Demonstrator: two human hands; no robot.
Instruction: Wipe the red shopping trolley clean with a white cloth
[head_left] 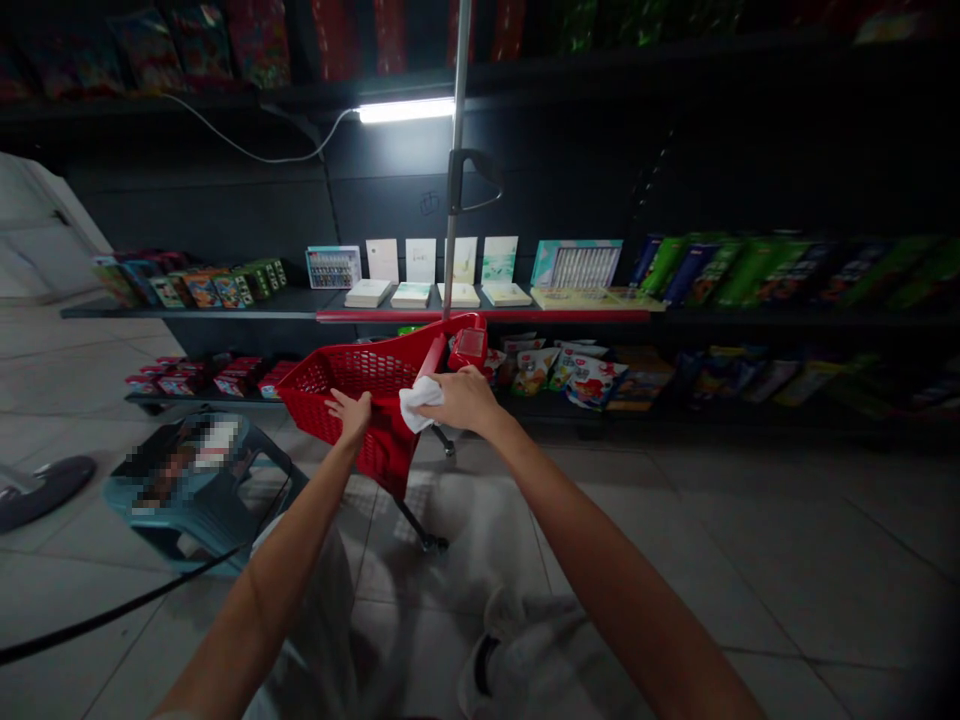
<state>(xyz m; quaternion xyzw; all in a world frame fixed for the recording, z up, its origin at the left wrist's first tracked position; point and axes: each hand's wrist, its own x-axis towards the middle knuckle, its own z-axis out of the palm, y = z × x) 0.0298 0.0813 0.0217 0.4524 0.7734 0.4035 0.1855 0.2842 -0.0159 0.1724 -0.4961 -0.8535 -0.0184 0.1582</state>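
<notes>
A red plastic shopping cart (388, 445) stands in front of me, turned at an angle, with perforated basket walls and a red handle bar (429, 362). My right hand (466, 398) is closed on a crumpled white cloth (420, 403), held against the cart's near corner by the handle. On the basket's near rim lies my left hand (351, 412), fingers spread, touching the red plastic and holding nothing. Part of the basket's inside is hidden by my hands and the near wall.
Behind the cart, a dark shelf carries notebooks (415, 293), boxed pen sets (577, 265) and snack bags (592, 380). A metal pole (459, 90) rises by the cart. Left are a blue-grey stool (180, 490), a black cable (127, 607) and a round base (49, 492).
</notes>
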